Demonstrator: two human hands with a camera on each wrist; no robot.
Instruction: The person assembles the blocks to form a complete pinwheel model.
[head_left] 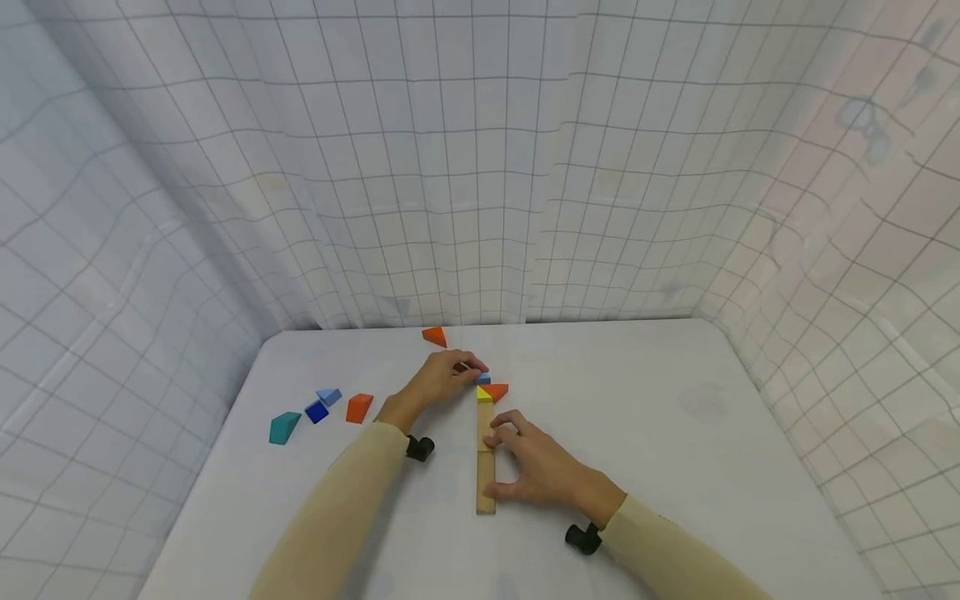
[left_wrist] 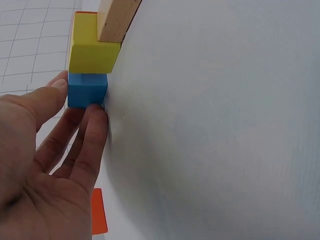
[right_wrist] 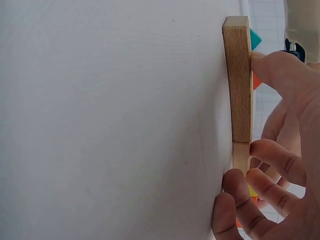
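Two wooden bars lie end to end in a line, the near bar [head_left: 485, 505] and the far bar [head_left: 484, 422]. Beyond them, a yellow triangular block [head_left: 482, 396] sits against an orange triangular block [head_left: 498, 391]. At the far end of the line, my left hand [head_left: 444, 377] pinches a light blue block [left_wrist: 87, 94] between thumb and fingers, beside the yellow one. My right hand [head_left: 543, 467] rests on the bars, its thumb on the near one and its other fingers spread around the joint and farther along.
Loose blocks lie left on the white table: a teal one [head_left: 284, 427], a dark blue one [head_left: 317, 412], a light blue triangle [head_left: 328, 397] and an orange one [head_left: 359, 407]. Another orange block [head_left: 435, 336] is near the back edge. A grid-patterned curtain [head_left: 480, 208] encloses the table.
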